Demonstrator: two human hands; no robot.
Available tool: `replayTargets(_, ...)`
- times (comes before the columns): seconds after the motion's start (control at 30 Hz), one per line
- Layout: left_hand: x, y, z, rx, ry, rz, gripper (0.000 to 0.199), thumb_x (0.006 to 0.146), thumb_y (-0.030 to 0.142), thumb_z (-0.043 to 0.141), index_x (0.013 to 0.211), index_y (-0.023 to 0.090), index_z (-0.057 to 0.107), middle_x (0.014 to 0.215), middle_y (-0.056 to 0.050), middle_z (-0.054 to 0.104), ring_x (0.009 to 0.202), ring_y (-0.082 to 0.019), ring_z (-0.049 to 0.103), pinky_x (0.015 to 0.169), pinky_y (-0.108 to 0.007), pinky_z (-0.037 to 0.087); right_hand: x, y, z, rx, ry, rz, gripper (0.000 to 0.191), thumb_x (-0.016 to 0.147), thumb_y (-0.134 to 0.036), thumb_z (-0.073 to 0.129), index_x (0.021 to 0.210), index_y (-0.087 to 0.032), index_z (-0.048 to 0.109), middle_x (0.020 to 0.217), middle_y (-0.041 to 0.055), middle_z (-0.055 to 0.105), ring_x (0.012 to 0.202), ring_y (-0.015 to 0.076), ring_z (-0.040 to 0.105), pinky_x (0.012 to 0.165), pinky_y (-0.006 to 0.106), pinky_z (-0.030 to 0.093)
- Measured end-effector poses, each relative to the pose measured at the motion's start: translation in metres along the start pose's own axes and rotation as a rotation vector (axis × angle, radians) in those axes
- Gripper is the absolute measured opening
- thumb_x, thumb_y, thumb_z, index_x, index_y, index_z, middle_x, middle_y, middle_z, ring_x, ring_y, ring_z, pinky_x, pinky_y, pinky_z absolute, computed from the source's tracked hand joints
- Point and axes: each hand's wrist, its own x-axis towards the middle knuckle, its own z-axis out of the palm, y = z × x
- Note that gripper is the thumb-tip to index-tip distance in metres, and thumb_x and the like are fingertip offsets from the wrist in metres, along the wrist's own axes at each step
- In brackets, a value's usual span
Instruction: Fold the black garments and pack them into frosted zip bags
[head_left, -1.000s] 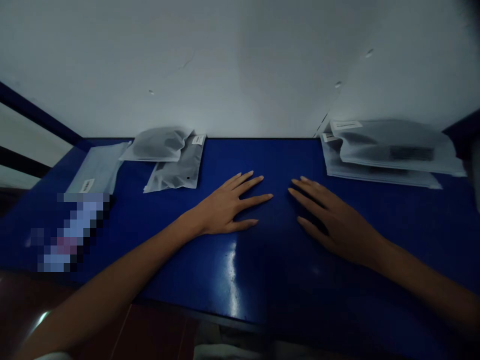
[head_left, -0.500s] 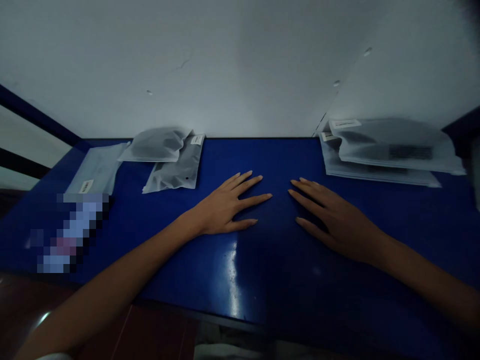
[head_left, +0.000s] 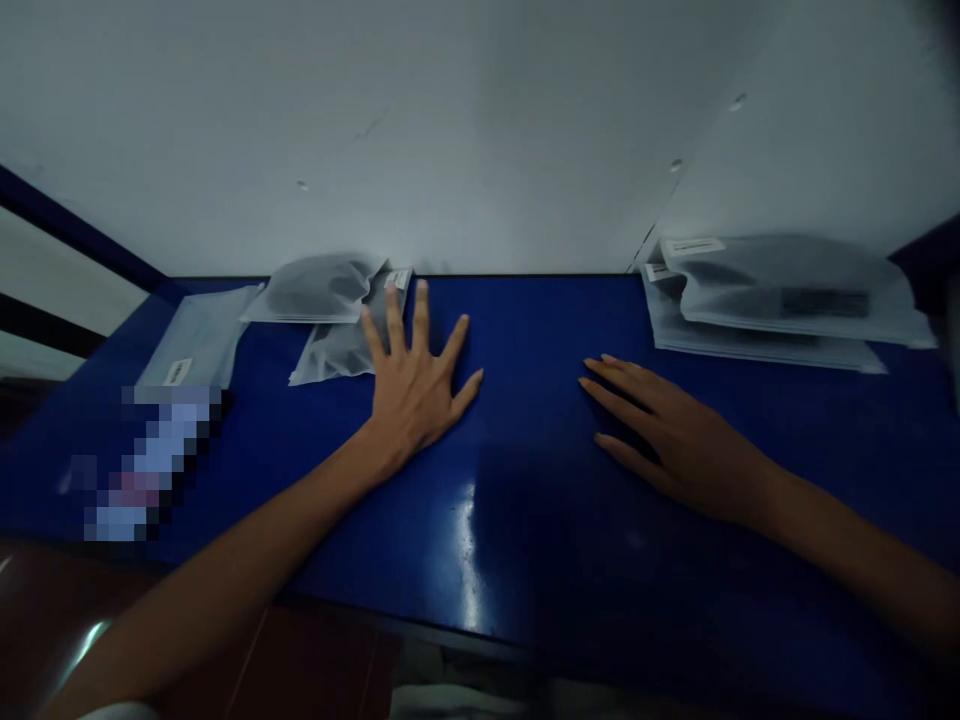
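My left hand is open with fingers spread, pointing toward the back wall. Its fingers overlap a dark-filled frosted zip bag with a white label; whether they touch it I cannot tell. Another frosted zip bag partly covers that one. My right hand rests open on the blue tabletop, holding nothing. Beyond it, at the back right, a frosted zip bag with a label and a dark printed patch lies over a second frosted bag.
At the left lies a flatter, pale frosted bag with a small label. In front of it is a long pixelated item. A white wall closes off the table's back edge. Reddish floor shows below the front edge.
My left hand has swung up and to the left, its fingers now pointing away from me and over the dark-filled bag. My right hand stays in place.
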Motion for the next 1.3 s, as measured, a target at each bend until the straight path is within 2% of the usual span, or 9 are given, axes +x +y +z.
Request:
replayTargets(0.07,0.002,-0.004,0.001,0.028,-0.094,-0.123,0.074,0.099,0.068,0.045,0.16,0.028,0.039,0.174,-0.014,0.004,0.155,-0.055,-0.005,0.117,-0.081,0.0,0.0,0.0,0.0,0.009,-0.003,0.005,0.062,0.106,-0.041,0.046,0.161,-0.015,0.033,0.166,0.0146,0.035,0.155,0.0314,0.03,0.121,0.056,0.039)
replayTargets(0.17,0.004,-0.008,0.004,0.021,-0.226,-0.174,0.078,0.099,0.075,0.034,0.164,0.031,0.027,0.173,-0.014,0.011,0.156,-0.054,0.006,0.117,-0.081,0.008,0.0,0.0,0.0,0.021,0.0,0.006,0.062,0.106,-0.041,0.046,0.161,-0.016,0.032,0.166,0.0141,0.035,0.155,0.0313,0.029,0.122,0.057,0.038)
replayTargets(0.4,0.003,-0.005,0.001,0.003,-0.212,-0.122,0.076,0.101,0.072,0.033,0.163,0.029,0.033,0.173,-0.015,0.013,0.155,-0.053,0.014,0.121,-0.074,0.018,0.001,-0.001,0.0,0.031,0.004,0.012,0.062,0.105,-0.041,0.047,0.161,-0.016,0.034,0.165,0.015,0.036,0.154,0.0327,0.032,0.121,0.057,0.039)
replayTargets(0.6,-0.005,0.002,0.001,-0.148,-0.129,0.049,0.076,0.098,0.072,0.045,0.156,0.024,0.046,0.172,-0.015,0.017,0.153,-0.055,0.021,0.118,-0.075,0.025,0.001,-0.001,-0.001,0.027,-0.002,0.013,0.063,0.105,-0.041,0.048,0.161,-0.016,0.033,0.165,0.0155,0.036,0.154,0.0332,0.032,0.12,0.058,0.04)
replayTargets(0.7,-0.008,0.004,0.001,-0.21,-0.1,0.187,0.073,0.099,0.07,0.044,0.155,0.023,0.047,0.172,-0.015,0.018,0.153,-0.05,0.025,0.119,-0.072,0.028,0.001,-0.001,-0.001,0.021,-0.004,0.011,0.063,0.105,-0.041,0.048,0.161,-0.016,0.033,0.165,0.0157,0.035,0.154,0.0333,0.032,0.119,0.059,0.041)
replayTargets(0.87,-0.008,0.008,-0.003,-0.253,-0.149,0.431,0.068,0.101,0.064,0.048,0.154,0.021,0.047,0.172,-0.017,0.016,0.155,-0.041,0.029,0.125,-0.066,0.022,0.001,-0.001,-0.001,0.017,0.0,0.004,0.062,0.105,-0.041,0.048,0.16,-0.015,0.035,0.165,0.0161,0.036,0.154,0.0332,0.032,0.119,0.058,0.041)
replayTargets(0.93,-0.009,0.009,-0.002,-0.234,-0.106,0.389,0.065,0.101,0.059,0.051,0.155,0.022,0.045,0.172,-0.016,0.017,0.157,-0.042,0.022,0.125,-0.067,0.019,0.001,0.0,0.0,0.026,0.002,0.003,0.062,0.105,-0.04,0.049,0.16,-0.014,0.036,0.165,0.0161,0.037,0.154,0.0331,0.032,0.121,0.057,0.039)
replayTargets(1.1,-0.012,0.007,0.002,-0.109,-0.035,-0.009,0.075,0.096,0.067,0.054,0.16,0.031,0.038,0.17,-0.016,0.022,0.152,-0.059,0.014,0.11,-0.087,0.012,0.0,-0.001,0.0,0.013,0.006,0.005,0.062,0.106,-0.041,0.047,0.16,-0.015,0.035,0.165,0.0155,0.036,0.154,0.0324,0.031,0.121,0.057,0.039)
replayTargets(1.3,-0.015,0.013,-0.001,-0.183,-0.036,0.098,0.075,0.099,0.064,0.052,0.163,0.033,0.028,0.172,-0.015,0.016,0.151,-0.054,0.026,0.114,-0.077,0.03,0.0,-0.001,0.0,0.016,0.004,0.008,0.064,0.105,-0.041,0.048,0.162,-0.017,0.031,0.165,0.015,0.036,0.154,0.0331,0.031,0.12,0.058,0.04)
